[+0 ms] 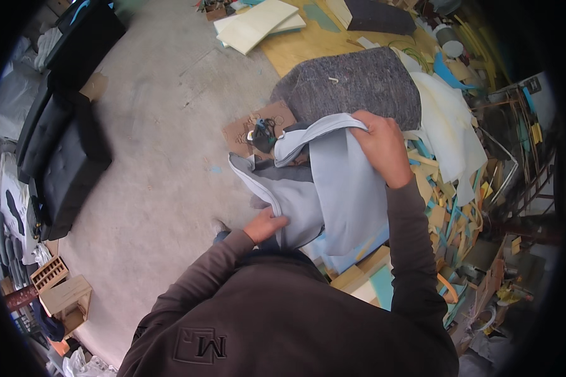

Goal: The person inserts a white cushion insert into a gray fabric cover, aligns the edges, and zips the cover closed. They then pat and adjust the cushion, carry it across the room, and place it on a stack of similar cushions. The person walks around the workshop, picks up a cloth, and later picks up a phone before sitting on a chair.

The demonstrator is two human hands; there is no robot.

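Note:
Between my hands hangs a light grey fabric cover [349, 188] with piped or zipped edges and a dark inner side. My right hand [383, 144] grips its upper edge, fingers folded over the cloth. Lower and to the left, my left hand [265, 226] pinches another edge of the same cover close to my body. The cover's opening gapes between the two hands. Just beyond it lies a cardboard piece [238, 135] with a dark tool [262, 135] on top, its kind unclear. A dark grey felt-like sheet [358, 88] lies past my right hand.
A black tufted sofa [75, 147] stands at the left on the concrete floor [151, 138]. Cream foam slabs [258, 28] lie at the back. White padding [449, 125] and a heap of foam offcuts [446, 220] fill the right. A wooden box [68, 298] sits at lower left.

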